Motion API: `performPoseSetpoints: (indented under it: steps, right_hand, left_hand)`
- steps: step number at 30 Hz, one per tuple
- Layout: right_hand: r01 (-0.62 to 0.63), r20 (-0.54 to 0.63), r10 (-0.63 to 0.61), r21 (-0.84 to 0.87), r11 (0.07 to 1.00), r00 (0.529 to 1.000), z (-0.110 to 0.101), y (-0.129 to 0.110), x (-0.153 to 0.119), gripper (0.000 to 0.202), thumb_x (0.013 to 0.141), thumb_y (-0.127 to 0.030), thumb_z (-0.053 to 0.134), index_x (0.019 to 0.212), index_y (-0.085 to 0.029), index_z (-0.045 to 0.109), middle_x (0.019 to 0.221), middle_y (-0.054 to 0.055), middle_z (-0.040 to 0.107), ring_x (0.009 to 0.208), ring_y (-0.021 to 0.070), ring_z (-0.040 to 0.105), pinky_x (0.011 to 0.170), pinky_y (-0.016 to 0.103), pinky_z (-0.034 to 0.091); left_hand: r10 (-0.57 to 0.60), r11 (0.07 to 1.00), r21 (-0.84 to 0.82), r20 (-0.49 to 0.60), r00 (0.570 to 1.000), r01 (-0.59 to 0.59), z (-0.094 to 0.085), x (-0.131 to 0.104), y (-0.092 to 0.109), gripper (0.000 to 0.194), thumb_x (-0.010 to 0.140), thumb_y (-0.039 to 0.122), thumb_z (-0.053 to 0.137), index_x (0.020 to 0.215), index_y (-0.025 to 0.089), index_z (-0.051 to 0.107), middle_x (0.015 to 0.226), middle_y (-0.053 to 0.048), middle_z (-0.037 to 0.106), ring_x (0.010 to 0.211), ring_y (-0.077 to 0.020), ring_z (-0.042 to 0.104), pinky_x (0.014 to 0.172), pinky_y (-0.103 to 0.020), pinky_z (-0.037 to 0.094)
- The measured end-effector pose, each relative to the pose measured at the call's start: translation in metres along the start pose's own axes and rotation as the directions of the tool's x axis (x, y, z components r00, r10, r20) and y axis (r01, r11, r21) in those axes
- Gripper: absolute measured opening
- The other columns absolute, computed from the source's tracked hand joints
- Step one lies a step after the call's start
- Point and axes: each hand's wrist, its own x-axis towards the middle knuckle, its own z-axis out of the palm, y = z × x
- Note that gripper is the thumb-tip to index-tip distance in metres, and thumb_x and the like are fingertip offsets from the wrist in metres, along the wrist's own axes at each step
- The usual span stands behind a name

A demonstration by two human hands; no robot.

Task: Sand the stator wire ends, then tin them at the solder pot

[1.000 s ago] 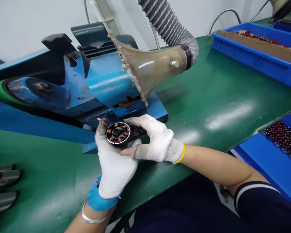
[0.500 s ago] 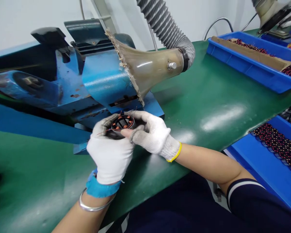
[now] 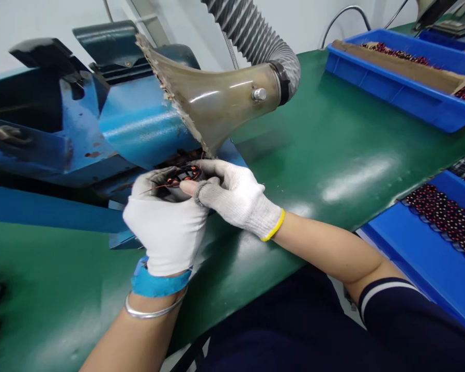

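Note:
Between my two gloved hands is a motor stator (image 3: 174,192), a round dark ring with copper windings and thin loose wire ends. My left hand (image 3: 165,222) is closed around its left and near side. From the right, my right hand (image 3: 232,194) grips it, the bare thumb tip lying on the near rim and the fingers along the far side. Right behind the stator is the blue machine (image 3: 147,126), whose cloudy funnel hood (image 3: 217,103) hangs just above my fingers. The stator's far side is partly hidden by the gloves and the machine's shadow.
A grey corrugated hose (image 3: 256,39) runs up from the hood. On the green table (image 3: 313,155) at the back right stands a blue tray (image 3: 395,88) with cardboard and many small wound parts. Another blue tray (image 3: 414,253), lower right, holds rows of dark parts.
Both hands have carried the stator slightly up and left in view, closer under the hood, and its ring looks tipped flatter. The camera view has also shifted.

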Motion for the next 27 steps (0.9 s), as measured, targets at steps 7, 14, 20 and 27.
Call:
performPoseSetpoints:
  steps: [7,14,20,27]
  right_hand:
    - [-0.005,0.128,-0.002,0.054,0.999,0.992,-0.006,-0.016,-0.023,0.020,0.081,-0.026,0.094,0.097,-0.019,0.083,0.102,0.006,0.085,0.099,0.0241,0.082,0.095,0.033,0.070]
    - [-0.051,0.011,0.050,0.161,0.986,0.999,-0.009,-0.003,-0.008,0.029,0.092,-0.044,0.089,0.084,-0.020,0.075,0.082,0.002,0.078,0.084,0.0185,0.077,0.084,0.030,0.069]
    - [-0.108,-0.028,0.114,0.180,0.978,0.993,-0.008,0.002,-0.005,0.038,0.090,-0.053,0.093,0.096,-0.020,0.076,0.092,0.004,0.080,0.088,0.0187,0.079,0.088,0.033,0.071]
    - [-0.066,0.017,0.073,-0.259,0.964,0.997,-0.002,-0.029,-0.022,0.053,0.071,-0.037,0.108,0.115,-0.019,0.083,0.128,0.011,0.080,0.118,0.0293,0.079,0.113,0.040,0.066]
  left_hand:
    - [0.298,0.955,0.008,-0.083,0.951,-0.298,-0.013,-0.030,-0.027,0.052,0.066,0.046,0.095,0.104,0.022,0.069,0.096,-0.002,0.076,0.085,-0.0220,0.076,0.080,-0.039,0.063]
    - [0.251,0.966,-0.047,-0.059,0.966,-0.254,-0.007,-0.038,-0.023,0.053,0.071,0.041,0.094,0.105,0.026,0.057,0.097,0.001,0.070,0.086,-0.0217,0.074,0.082,-0.040,0.064]
    - [0.158,0.986,-0.049,-0.028,0.987,-0.159,-0.012,-0.037,-0.024,0.058,0.067,0.043,0.092,0.107,0.029,0.052,0.104,-0.001,0.067,0.093,-0.0239,0.072,0.087,-0.042,0.066]
    - [0.043,0.978,-0.208,0.139,0.989,-0.014,-0.005,-0.020,-0.010,0.044,0.064,0.039,0.088,0.100,0.024,0.067,0.094,-0.003,0.078,0.087,-0.0230,0.075,0.084,-0.040,0.067]
